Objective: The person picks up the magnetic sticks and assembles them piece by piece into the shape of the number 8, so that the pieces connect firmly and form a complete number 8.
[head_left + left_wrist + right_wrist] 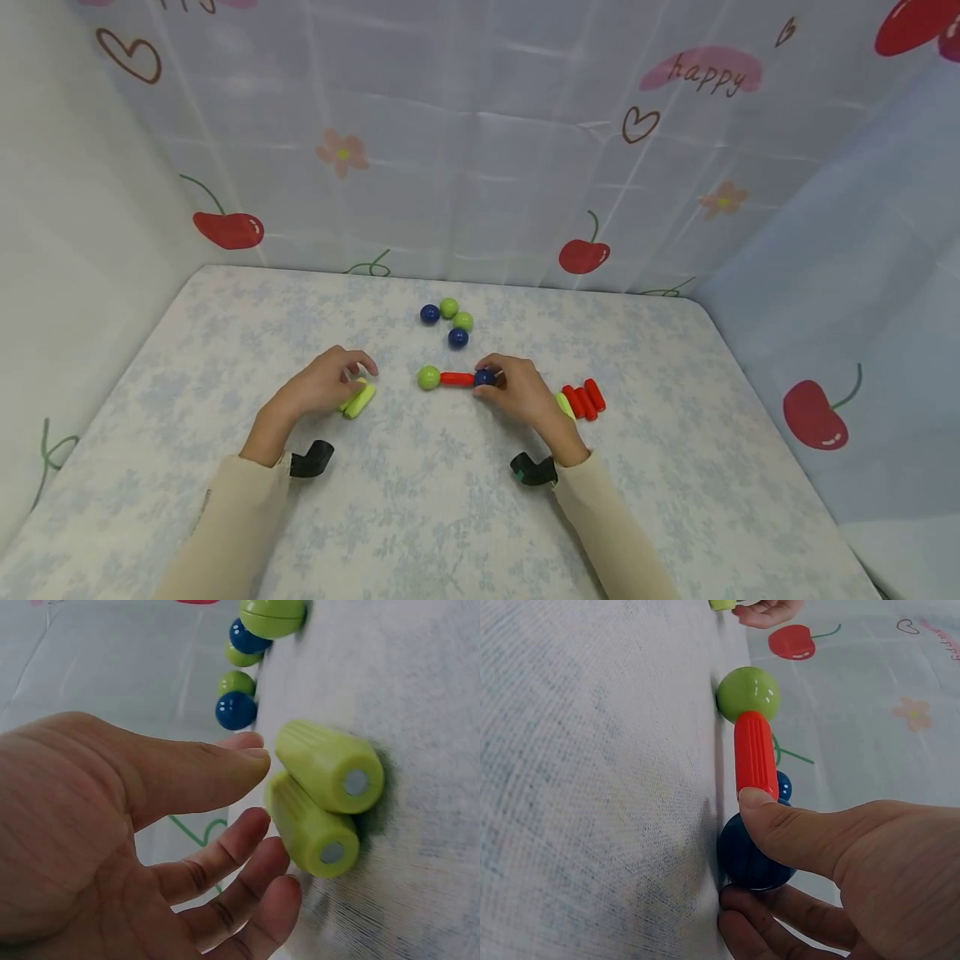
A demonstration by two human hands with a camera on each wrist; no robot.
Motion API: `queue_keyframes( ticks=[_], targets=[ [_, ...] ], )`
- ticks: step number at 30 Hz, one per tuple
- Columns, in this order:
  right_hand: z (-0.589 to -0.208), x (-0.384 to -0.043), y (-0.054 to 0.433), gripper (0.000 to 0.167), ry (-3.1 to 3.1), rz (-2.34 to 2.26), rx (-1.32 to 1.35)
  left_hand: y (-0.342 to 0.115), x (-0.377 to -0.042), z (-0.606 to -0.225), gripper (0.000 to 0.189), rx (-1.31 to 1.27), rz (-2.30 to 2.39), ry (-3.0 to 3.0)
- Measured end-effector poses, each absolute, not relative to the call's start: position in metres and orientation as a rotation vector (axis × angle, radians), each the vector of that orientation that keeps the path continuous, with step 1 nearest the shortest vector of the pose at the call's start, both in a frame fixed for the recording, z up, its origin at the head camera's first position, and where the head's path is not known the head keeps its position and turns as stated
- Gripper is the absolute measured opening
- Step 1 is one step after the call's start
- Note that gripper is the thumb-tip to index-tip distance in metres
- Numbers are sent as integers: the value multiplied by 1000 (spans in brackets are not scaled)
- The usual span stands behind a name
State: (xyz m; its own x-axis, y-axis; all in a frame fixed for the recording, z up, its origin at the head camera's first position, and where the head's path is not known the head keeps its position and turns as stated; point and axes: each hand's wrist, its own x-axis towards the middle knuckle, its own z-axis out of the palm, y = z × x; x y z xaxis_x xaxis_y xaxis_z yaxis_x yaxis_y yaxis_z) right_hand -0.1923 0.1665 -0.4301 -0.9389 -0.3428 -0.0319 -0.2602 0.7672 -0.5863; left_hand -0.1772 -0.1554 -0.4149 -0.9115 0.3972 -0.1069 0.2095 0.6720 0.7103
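My right hand (522, 390) pinches a dark blue ball (751, 851) between thumb and fingers, low over the tabletop. A red magnetic rod (457, 379) runs from that ball to a lime green ball (429, 377), the three in one line. My left hand (330, 382) is beside two yellow-green rods (334, 769), its thumb and fingers spread apart with the fingertips right at them. Grey magnet discs show in the ends of these rods in the left wrist view, where they lie side by side on the table.
Farther back sit two more blue balls (458, 337) and two green balls (448, 307) in a loose cluster. Several red rods (592, 395) and a yellow-green rod (566, 406) lie right of my right hand. A printed curtain (480, 167) hangs behind the table (420, 517).
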Motion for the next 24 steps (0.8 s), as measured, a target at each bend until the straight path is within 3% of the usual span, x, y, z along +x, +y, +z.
queue_keyframes(
  ticks=[24],
  targets=[
    [-432, -193, 167, 31, 2834, -896, -500, -164, -176, -420, 18, 396, 1006, 2593]
  ],
)
